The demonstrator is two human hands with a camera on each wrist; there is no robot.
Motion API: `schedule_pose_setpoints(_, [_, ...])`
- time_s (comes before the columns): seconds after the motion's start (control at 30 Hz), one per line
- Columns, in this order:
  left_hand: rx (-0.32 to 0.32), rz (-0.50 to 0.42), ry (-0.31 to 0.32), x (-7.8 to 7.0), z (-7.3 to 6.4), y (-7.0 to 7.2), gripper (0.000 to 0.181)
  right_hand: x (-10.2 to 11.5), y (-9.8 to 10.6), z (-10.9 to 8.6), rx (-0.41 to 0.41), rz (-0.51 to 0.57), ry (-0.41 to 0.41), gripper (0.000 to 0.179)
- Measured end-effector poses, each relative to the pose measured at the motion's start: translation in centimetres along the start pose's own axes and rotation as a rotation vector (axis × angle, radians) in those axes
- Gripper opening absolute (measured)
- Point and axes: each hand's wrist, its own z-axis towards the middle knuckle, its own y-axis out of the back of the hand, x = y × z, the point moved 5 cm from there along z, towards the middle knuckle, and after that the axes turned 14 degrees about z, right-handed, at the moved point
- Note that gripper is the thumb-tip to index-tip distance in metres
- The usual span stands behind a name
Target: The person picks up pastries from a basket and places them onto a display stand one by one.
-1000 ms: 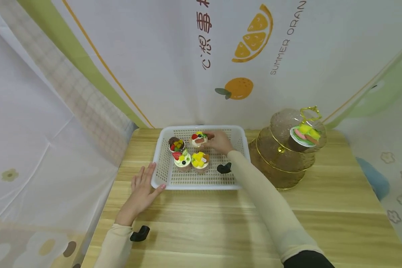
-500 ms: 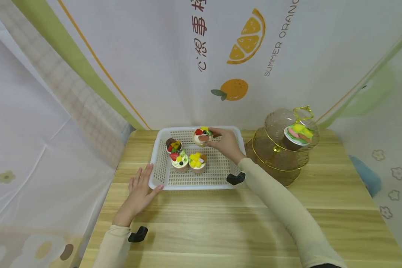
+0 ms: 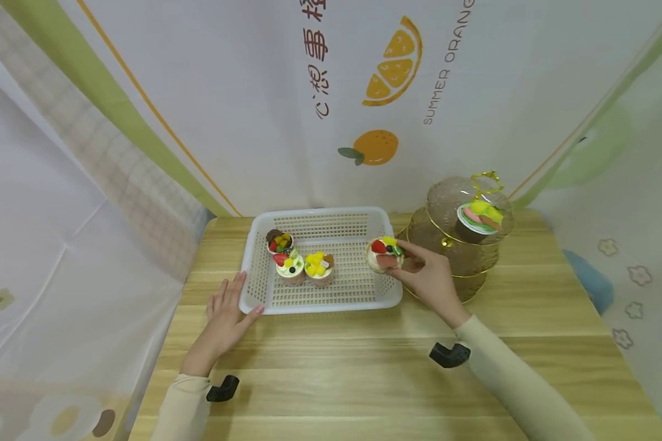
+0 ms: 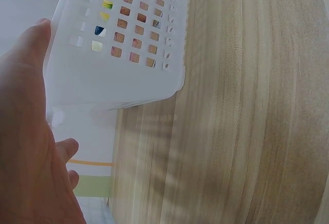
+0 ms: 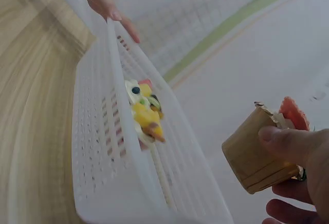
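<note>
My right hand [image 3: 431, 283] pinches a cupcake [image 3: 376, 260] by its cup, above the right end of the white basket [image 3: 331, 310]. The right wrist view shows this cupcake [image 5: 252, 154] in a brown paper cup, tilted, with thumb and fingers on its sides. My left hand [image 3: 224, 318] rests on the basket's near left corner, thumb on the rim and fingers extended along the outside. Inside the basket, at the left, are a chocolate-topped cupcake [image 3: 279, 242], a strawberry-topped cupcake [image 3: 290, 269] and a yellow-cube-topped cupcake [image 3: 319, 269].
A tiered stand [image 3: 441, 248] with gold rims and a gold handle is right of the basket. Its top tier carries a dark-cupped cupcake [image 3: 477, 222]. A patterned curtain [image 3: 243, 122] hangs behind the wooden table [image 3: 336, 373].
My right hand has lifted the cupcake from the back of the basket and carried it right, toward the stand. The left hand stays on the basket corner. The head view has shifted slightly.
</note>
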Motion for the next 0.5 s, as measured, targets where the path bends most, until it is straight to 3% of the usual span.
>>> schedule_pose_setpoints(0.27, [-0.002,0.006,0.006,0.0,-0.1,0.1,0.087,-1.9,6.5,-4.2,-0.205,-0.034,-0.063,0.059])
schedule_pose_setpoints(0.5, [0.015,0.018,0.004,0.0,0.1,0.0,0.086,-2.6,8.9,-4.5,-0.345,-0.168,-0.066,0.061])
